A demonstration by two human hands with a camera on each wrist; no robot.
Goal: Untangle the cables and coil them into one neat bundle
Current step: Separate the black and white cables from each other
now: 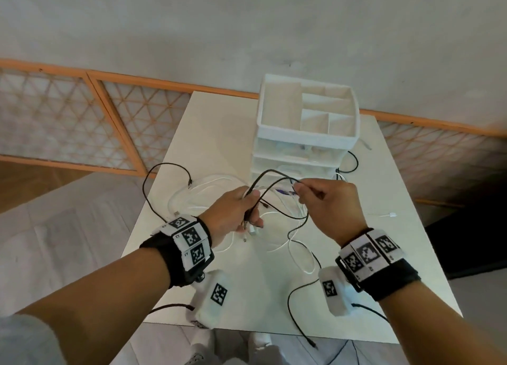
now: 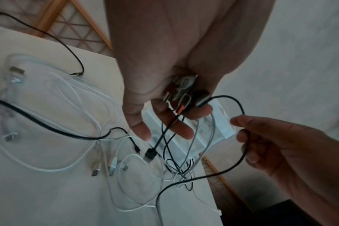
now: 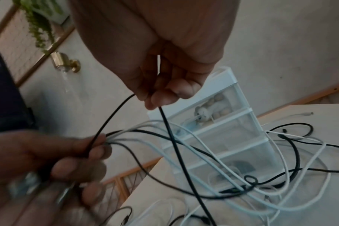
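Black cable (image 1: 277, 178) between both hands; labels seemingly unreadable.

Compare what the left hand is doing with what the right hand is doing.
The left hand grips a bunch of black and white cable ends; the right hand pinches a single black cable. The left hand sits lower, the right hand higher and nearer the drawer unit. Both are raised above the table.

Dim, soft, blurred wrist views

Head view looks down; both wrist views close, sharing cables (image 2: 99, 137).
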